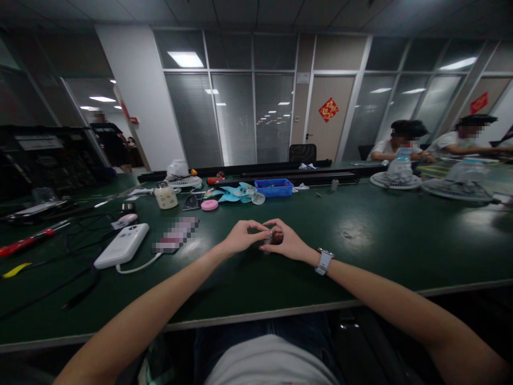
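Over the green table (344,267), near its middle, both hands meet around a small object (268,239) that looks greyish and is mostly covered by fingers. My left hand (243,236) comes from the left, its thumb and fingertips bent against the object. From the right, my right hand (289,243) curls round the same object, fingers and thumb forming a ring; a watch with a light band (324,261) is on that wrist. What the object is cannot be made out.
Left lie a white power bank (122,246) cabled to a phone (176,235), black cables and a red-handled tool (28,241). Beyond are a patterned jar (165,196), pink disc (209,205), blue fan blades (236,193) and blue basket (274,187). Two people sit back right near fan parts (396,180).
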`<state>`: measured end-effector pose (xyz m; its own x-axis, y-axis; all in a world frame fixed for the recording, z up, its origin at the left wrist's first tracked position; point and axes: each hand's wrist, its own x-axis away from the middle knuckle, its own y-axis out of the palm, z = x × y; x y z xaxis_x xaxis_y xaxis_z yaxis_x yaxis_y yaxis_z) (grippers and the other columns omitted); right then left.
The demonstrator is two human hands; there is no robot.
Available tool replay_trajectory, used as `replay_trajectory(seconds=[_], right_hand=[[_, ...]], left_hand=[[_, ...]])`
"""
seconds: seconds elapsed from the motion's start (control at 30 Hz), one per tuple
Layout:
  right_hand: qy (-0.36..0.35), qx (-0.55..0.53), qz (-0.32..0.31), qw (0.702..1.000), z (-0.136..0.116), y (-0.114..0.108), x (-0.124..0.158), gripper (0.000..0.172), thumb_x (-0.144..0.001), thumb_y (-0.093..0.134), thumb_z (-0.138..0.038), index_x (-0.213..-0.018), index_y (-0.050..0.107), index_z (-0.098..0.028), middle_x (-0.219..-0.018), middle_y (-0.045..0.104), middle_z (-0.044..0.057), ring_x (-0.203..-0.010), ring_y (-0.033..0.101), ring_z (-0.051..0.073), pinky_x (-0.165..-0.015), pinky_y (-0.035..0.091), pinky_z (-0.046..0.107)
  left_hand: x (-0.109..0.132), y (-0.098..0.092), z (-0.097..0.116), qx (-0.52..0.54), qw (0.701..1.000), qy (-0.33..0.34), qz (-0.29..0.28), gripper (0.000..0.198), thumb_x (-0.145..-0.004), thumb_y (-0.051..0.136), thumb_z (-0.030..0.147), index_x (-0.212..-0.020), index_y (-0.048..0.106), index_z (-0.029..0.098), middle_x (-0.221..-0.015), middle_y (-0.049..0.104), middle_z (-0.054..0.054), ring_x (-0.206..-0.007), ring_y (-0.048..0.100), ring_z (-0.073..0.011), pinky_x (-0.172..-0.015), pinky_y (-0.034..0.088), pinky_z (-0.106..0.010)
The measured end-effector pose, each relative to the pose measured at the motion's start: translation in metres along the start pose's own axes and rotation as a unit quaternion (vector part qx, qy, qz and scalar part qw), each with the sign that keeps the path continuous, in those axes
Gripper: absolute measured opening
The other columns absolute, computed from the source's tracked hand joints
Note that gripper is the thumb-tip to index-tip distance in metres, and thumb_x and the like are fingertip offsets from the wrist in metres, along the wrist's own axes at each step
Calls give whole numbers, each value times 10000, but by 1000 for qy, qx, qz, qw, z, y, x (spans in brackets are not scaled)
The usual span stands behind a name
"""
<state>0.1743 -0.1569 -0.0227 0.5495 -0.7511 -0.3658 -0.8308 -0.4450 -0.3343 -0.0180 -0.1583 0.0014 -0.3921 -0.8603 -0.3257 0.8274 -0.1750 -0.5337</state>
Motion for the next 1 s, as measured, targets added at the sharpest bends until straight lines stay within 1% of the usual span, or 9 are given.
replay_trajectory(seconds=[0.17, 0.3, 0.5, 0.57, 0.67, 0.77, 0.9, 1.0], right_hand=[[3, 18, 8, 1000, 1, 1, -1, 616, -665, 805, -327, -1158, 458, -199, -890, 665, 17, -789, 679, 182, -727, 568, 348], [2, 44, 30, 999, 3, 3, -1, 608, -649, 813, -350, -1132, 475, -199, -864, 662, 11, -767, 673, 181, -696, 563, 335], [14, 54, 45, 997, -2, 6, -1, 615, -632, 822, -348, -1114, 475, -189, -815, 661, 2, -711, 664, 172, -649, 548, 314], [16, 59, 49, 997, -3, 7, -1, 605, -629, 822, -348, -1102, 479, -189, -812, 663, 0, -714, 662, 171, -653, 545, 312], [15, 62, 48, 997, -4, 6, -1, 593, -631, 818, -349, -1094, 484, -192, -817, 665, 2, -716, 661, 172, -652, 543, 312], [9, 61, 47, 997, -3, 6, -1, 593, -628, 820, -360, -1089, 486, -194, -816, 666, 3, -719, 662, 177, -645, 542, 311], [5, 59, 46, 997, -2, 6, -1, 582, -629, 820, -369, -1077, 492, -194, -811, 666, 6, -726, 665, 184, -657, 544, 320], [5, 56, 45, 997, -3, 6, 0, 568, -632, 817, -373, -1071, 500, -201, -814, 666, 9, -725, 665, 185, -663, 547, 326]], left_hand=[[0, 2, 3, -136, 989, 4, 59, 322, -779, 652, 489, -883, 769, 207, -908, 749, -48, -838, 634, -228, -683, 421, -306], [1, 4, 4, -141, 987, -1, 82, 348, -762, 656, 523, -837, 764, 201, -871, 746, -49, -813, 631, -227, -694, 408, -316], [3, 5, 5, -165, 980, 5, 114, 326, -736, 684, 525, -786, 748, 209, -860, 725, -49, -870, 607, -244, -714, 404, -327], [4, 4, 8, -175, 978, 20, 109, 287, -755, 681, 489, -799, 747, 213, -867, 717, -45, -884, 596, -239, -738, 408, -329], [6, 3, 13, -181, 979, 52, 81, 221, -801, 656, 417, -838, 747, 219, -869, 709, -39, -893, 581, -228, -763, 409, -327], [8, 2, 17, -186, 978, 64, 63, 183, -834, 632, 356, -871, 748, 219, -854, 705, -39, -871, 573, -219, -758, 404, -326], [7, 1, 17, -195, 975, 86, 60, 160, -852, 615, 302, -873, 747, 213, -855, 698, -41, -880, 561, -217, -784, 401, -323], [6, 1, 14, -194, 975, 101, 47, 171, -867, 594, 280, -900, 744, 207, -881, 692, -49, -909, 554, -221, -807, 403, -322]])
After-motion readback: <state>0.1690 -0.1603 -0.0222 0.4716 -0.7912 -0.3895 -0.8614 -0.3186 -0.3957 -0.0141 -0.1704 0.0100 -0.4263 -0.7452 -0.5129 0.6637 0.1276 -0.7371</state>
